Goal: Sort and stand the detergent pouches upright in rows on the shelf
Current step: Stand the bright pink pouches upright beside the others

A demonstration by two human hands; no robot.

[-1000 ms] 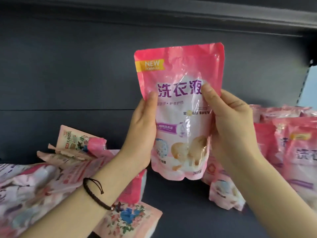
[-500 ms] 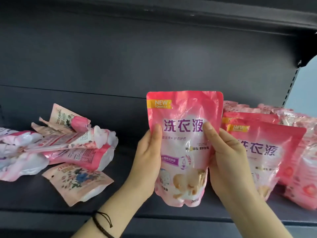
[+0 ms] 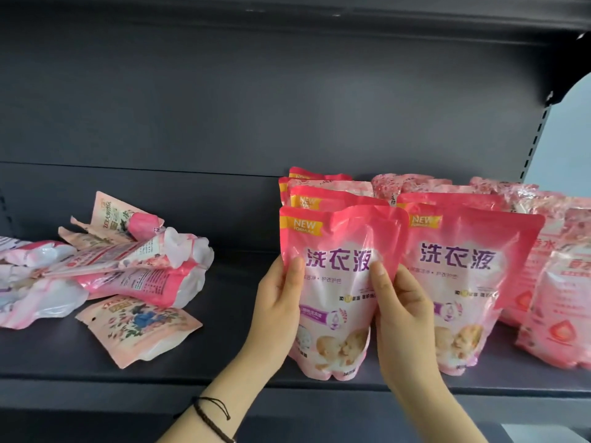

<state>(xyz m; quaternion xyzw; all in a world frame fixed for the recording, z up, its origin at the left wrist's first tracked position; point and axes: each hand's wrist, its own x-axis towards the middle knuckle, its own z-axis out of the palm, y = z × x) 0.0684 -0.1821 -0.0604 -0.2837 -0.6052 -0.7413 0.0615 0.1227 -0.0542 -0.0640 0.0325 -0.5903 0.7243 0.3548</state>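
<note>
A pink detergent pouch (image 3: 340, 238) with purple lettering stands upright at the front of the dark shelf (image 3: 224, 372). My left hand (image 3: 278, 311) grips its left edge and my right hand (image 3: 403, 318) grips its right edge. Its bottom rests on the shelf near the front lip. Behind it stand more matching pouches (image 3: 323, 193) in a row. To its right stands another row headed by an identical pouch (image 3: 470, 276).
A loose heap of lying pouches (image 3: 128, 266) sits at the left of the shelf, with a floral pouch (image 3: 137, 327) flat in front of it. Upright pouches of a paler pink kind (image 3: 563, 308) fill the far right. The shelf's back panel is dark grey.
Both hands have lowered the held pouch from in front of the back panel down onto the shelf, at the head of the left row. The view has shifted, showing more pouches at the right.
</note>
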